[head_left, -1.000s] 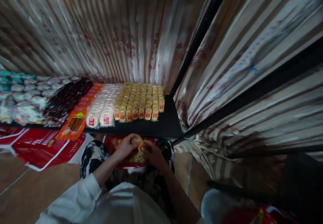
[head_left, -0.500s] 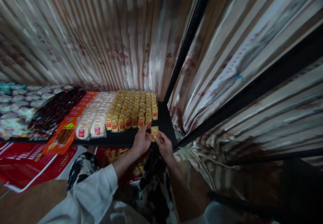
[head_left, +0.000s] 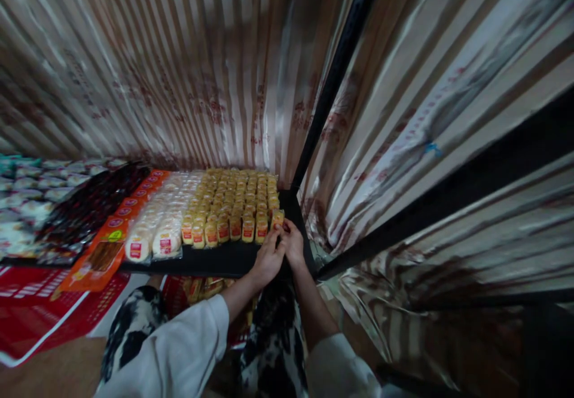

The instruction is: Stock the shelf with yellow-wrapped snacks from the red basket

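Rows of small yellow wrapped cakes point(head_left: 235, 204) with red labels stand on the black shelf point(head_left: 206, 260). At the front right end of these rows, one wrapped cake point(head_left: 277, 217) sits at the fingertips of both hands. My right hand point(head_left: 293, 244) has its fingers closed round that cake's right side. My left hand point(head_left: 269, 258) is closed too, its fingertips against the cake's lower front, close to the right hand. The fingers hide the lower part of the cake. Left of the yellow rows lie white round wrapped cakes point(head_left: 165, 242) in clear film.
Farther left are an orange snack packet point(head_left: 101, 248), dark glossy packets point(head_left: 89, 207) and white packets point(head_left: 27, 213). A black post point(head_left: 327, 99) rises at the shelf's right corner, before striped sheeting point(head_left: 201, 69). Below the shelf, a red bag holds more yellow packets point(head_left: 210, 286).
Both hands have moved forward and slightly right with the cake, from the shelf's front edge to the right end of the rows. The view has shifted slightly.
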A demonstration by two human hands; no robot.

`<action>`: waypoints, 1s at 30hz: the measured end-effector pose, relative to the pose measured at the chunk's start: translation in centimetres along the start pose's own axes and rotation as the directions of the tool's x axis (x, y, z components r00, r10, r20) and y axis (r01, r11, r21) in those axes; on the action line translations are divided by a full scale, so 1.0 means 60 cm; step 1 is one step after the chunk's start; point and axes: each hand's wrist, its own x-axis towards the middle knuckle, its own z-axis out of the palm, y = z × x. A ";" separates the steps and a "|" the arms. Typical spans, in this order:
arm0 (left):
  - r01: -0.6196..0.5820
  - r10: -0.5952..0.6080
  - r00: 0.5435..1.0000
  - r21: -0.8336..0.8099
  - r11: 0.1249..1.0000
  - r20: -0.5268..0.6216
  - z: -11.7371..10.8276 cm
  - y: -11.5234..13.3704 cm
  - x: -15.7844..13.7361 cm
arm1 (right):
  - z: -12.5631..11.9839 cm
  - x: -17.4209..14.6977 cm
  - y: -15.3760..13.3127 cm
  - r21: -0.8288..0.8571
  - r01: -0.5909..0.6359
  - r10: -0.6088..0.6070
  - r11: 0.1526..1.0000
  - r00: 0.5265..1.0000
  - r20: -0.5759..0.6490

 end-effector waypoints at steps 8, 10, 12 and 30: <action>0.072 -0.072 0.997 -0.099 0.992 0.004 0.008 -0.012 0.013 | 0.010 0.015 0.006 -0.088 0.021 -0.021 0.996 1.000 0.008; 0.077 -0.075 0.997 -0.125 0.989 0.018 0.012 -0.019 0.015 | 0.012 0.014 0.006 -0.061 0.035 -0.033 0.998 0.999 0.022; 0.074 -0.069 0.997 -0.150 0.986 0.038 0.018 -0.030 0.018 | 0.014 0.011 0.006 -0.029 0.050 -0.049 0.998 0.999 0.021; 0.058 -0.045 0.996 -0.187 0.981 0.073 0.035 -0.039 0.031 | 0.013 0.000 0.003 -0.068 0.130 -0.131 0.989 0.991 -0.019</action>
